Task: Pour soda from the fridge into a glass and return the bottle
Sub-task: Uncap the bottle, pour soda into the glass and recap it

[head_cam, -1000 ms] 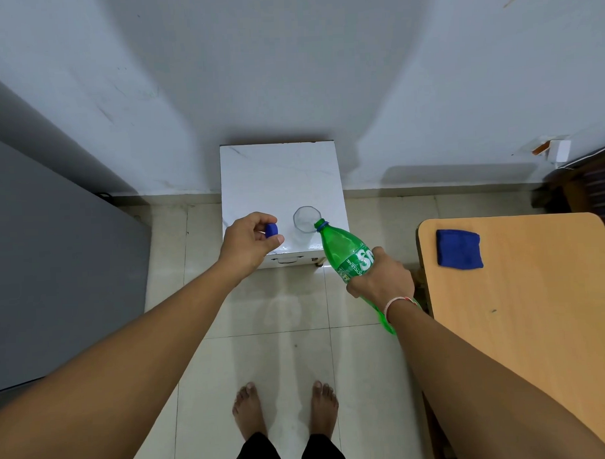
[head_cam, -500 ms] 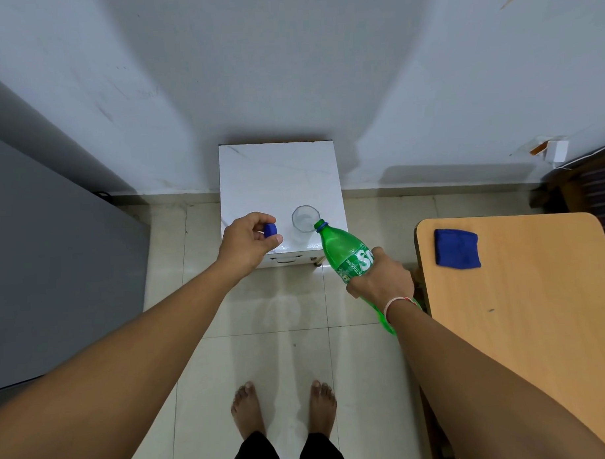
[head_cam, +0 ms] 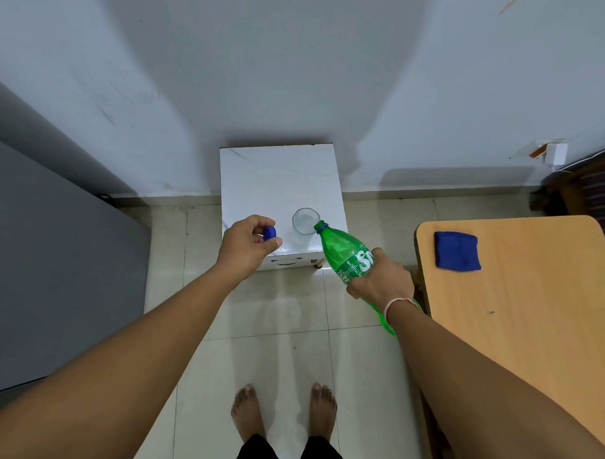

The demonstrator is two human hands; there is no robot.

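Grip, right hand [head_cam: 381,278]: closed around the labelled middle of the green bottle [head_cam: 343,250], which is tilted with its open mouth at the 4 o'clock edge of the glass [head_cam: 305,221]. Grip, left hand [head_cam: 248,245]: pinched on the blue cap [head_cam: 269,233], held at the glass's 9 o'clock, clear of the pour line.

The glass stands near the front edge of the small white table [head_cam: 278,175], upright. Whether liquid is in it we cannot tell; no stream is visible at the mouth.

We judge the step in hand to be the pour itself. To do it well, we would keep the mouth just over the inside of the rim, not resting on it, since the glass is light and close to the table's front edge. We would raise the base of the bottle slowly so the soda runs down the near wall and foams less. We would stop short of the brim and level the bottle before drawing it away. The cap hand should stay where it is, ready to close the bottle for its return to the fridge.
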